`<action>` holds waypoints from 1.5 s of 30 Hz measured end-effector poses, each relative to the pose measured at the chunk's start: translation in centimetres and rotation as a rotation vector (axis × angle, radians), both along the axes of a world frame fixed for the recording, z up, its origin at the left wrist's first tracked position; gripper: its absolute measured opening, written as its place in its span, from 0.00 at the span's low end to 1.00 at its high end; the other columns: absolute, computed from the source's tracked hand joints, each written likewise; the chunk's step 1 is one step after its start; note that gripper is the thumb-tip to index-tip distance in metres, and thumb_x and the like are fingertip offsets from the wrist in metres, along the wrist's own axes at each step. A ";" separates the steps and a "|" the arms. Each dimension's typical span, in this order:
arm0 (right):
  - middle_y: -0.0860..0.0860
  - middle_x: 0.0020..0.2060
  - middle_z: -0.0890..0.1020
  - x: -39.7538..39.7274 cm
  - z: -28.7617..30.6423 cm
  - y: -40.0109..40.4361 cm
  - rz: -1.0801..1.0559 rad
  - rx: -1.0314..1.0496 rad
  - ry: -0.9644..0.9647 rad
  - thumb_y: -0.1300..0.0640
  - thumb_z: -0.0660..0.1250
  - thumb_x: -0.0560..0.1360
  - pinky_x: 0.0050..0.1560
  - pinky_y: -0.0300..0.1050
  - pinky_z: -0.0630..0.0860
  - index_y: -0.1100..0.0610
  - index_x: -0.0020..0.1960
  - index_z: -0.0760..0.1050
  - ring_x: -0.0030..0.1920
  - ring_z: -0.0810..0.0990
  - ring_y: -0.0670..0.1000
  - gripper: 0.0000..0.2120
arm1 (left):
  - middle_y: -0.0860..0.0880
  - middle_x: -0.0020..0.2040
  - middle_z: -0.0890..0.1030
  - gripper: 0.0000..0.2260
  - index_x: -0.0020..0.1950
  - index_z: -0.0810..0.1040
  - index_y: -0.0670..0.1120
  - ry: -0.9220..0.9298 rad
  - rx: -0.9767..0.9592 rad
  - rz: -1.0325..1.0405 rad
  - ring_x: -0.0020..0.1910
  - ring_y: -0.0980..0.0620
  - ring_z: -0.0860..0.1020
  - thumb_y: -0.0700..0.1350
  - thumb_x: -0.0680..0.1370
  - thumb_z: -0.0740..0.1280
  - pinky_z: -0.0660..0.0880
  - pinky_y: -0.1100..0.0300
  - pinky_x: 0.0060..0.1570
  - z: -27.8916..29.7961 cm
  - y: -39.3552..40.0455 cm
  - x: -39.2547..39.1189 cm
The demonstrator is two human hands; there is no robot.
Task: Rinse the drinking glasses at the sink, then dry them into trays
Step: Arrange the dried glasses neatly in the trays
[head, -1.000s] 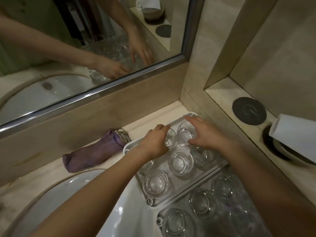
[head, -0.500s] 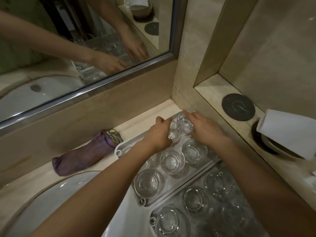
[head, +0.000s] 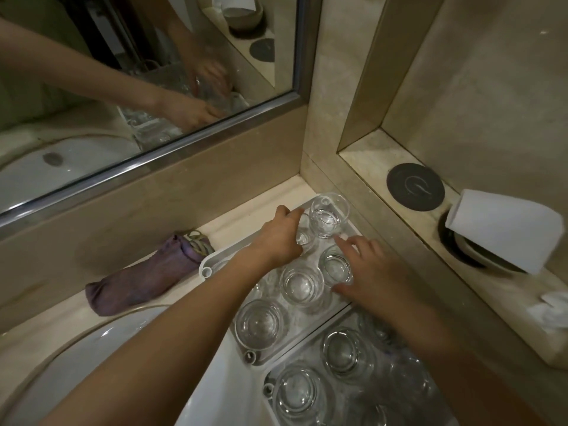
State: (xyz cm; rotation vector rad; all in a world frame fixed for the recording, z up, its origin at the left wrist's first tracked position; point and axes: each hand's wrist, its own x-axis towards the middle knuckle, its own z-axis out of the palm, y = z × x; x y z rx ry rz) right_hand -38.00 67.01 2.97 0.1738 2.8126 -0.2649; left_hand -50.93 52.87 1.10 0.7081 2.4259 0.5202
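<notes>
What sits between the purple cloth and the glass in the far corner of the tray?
In the head view, the left hand lies between the purple cloth and the corner glass, resting over a smaller glass inside the tray's rim.

Two trays (head: 205, 268), two hands (head: 278, 238), one purple cloth (head: 144, 278).

Clear glossy glasses (head: 302, 285), white plastic tray (head: 205, 269), purple cloth (head: 144, 276), polished stone counter (head: 246, 210)
</notes>
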 end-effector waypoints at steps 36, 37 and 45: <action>0.57 0.73 0.62 0.4 -3.0 1.9 -0.225 -0.106 0.194 0.57 0.67 0.77 0.71 0.49 0.58 0.57 0.78 0.51 0.73 0.57 0.56 0.36 | 0.42 0.65 0.65 0.31 0.71 0.64 0.43 0.384 -0.201 -0.264 0.65 0.43 0.62 0.57 0.75 0.68 0.64 0.53 0.61 1.3 -0.5 7.3; 0.57 0.73 0.62 0.4 -3.0 2.0 -0.231 -0.116 0.195 0.58 0.67 0.77 0.71 0.49 0.58 0.57 0.78 0.51 0.73 0.57 0.56 0.36 | 0.42 0.65 0.65 0.30 0.71 0.64 0.43 0.389 -0.202 -0.266 0.65 0.42 0.62 0.57 0.76 0.68 0.63 0.53 0.62 1.3 -0.1 7.2; 0.60 0.72 0.64 0.8 -3.1 2.1 -0.184 -0.088 0.187 0.59 0.68 0.76 0.70 0.53 0.61 0.59 0.76 0.58 0.72 0.60 0.60 0.33 | 0.42 0.64 0.67 0.24 0.69 0.65 0.41 0.416 -0.239 -0.233 0.64 0.43 0.64 0.50 0.77 0.67 0.64 0.53 0.61 1.1 0.8 7.8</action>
